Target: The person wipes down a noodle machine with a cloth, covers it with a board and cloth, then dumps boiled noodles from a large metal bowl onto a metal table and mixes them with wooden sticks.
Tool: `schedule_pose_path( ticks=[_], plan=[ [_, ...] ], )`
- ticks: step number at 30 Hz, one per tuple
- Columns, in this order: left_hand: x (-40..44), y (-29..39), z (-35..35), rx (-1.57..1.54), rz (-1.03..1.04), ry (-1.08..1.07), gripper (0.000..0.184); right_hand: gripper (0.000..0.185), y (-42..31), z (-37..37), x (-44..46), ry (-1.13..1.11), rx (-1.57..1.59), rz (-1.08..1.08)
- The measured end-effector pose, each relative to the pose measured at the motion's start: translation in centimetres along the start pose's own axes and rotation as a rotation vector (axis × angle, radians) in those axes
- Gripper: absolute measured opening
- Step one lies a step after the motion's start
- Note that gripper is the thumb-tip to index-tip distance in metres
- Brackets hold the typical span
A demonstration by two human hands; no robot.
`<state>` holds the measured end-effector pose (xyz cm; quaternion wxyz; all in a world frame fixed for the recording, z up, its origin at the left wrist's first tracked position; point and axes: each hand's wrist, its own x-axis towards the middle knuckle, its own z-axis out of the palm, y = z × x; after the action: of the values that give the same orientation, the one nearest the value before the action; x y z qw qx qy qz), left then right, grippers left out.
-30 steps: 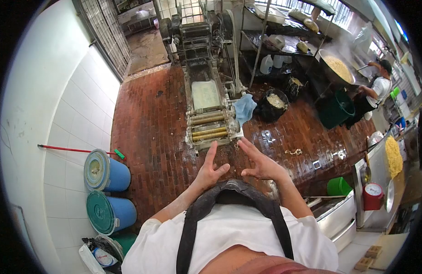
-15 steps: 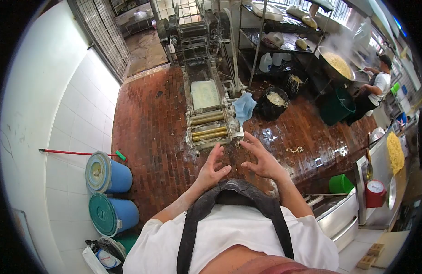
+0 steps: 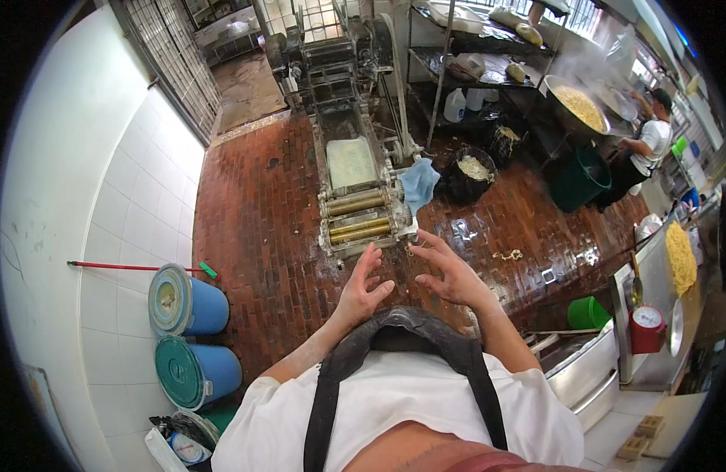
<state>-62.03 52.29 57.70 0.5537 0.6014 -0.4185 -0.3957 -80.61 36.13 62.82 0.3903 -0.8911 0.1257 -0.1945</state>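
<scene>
Both hands are raised in front of my apron (image 3: 410, 321), fingers apart and nothing in them. My left hand (image 3: 364, 287) is just below the near end of a roller machine (image 3: 358, 234). To its right, my right hand (image 3: 449, 274) is held with the palm turned inward. The machine has brass-coloured rollers at its near end. Behind them lies a pale sheet (image 3: 351, 162), apparently dough, on the machine's bed. A light blue cloth (image 3: 418, 185) hangs at the machine's right side. Whether either hand touches the machine, I cannot tell; they look apart from it.
Two lidded blue barrels (image 3: 210, 303) stand along the left wall. Black bins (image 3: 471, 175) with noodle-like scraps are right of the machine. A co-worker (image 3: 650, 149) stands by a steaming pan (image 3: 577, 110). On the right counter are a red scale (image 3: 648, 326) and a noodle pile (image 3: 681, 258).
My hands hold nearly the same pose, with only a slight shift. The co-worker's arm near the steaming pan has moved, and the view has turned very slightly.
</scene>
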Motion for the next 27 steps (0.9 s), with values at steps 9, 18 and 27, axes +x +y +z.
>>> schedule_pose_path(
  ticks=[9,18,27],
  plan=[
    [0.3,-0.5,-0.1,-0.020,0.001,-0.005,0.085,0.055,0.0,-0.1,0.2,-0.011,0.014,0.013],
    [0.5,-0.9,0.0,-0.001,0.008,0.002,0.082,0.057,-0.3,-0.2,0.3,-0.030,0.017,0.031],
    [0.5,-0.9,-0.2,0.040,-0.018,0.007,0.073,0.054,0.0,0.1,0.3,-0.038,0.050,0.065]
  ],
)
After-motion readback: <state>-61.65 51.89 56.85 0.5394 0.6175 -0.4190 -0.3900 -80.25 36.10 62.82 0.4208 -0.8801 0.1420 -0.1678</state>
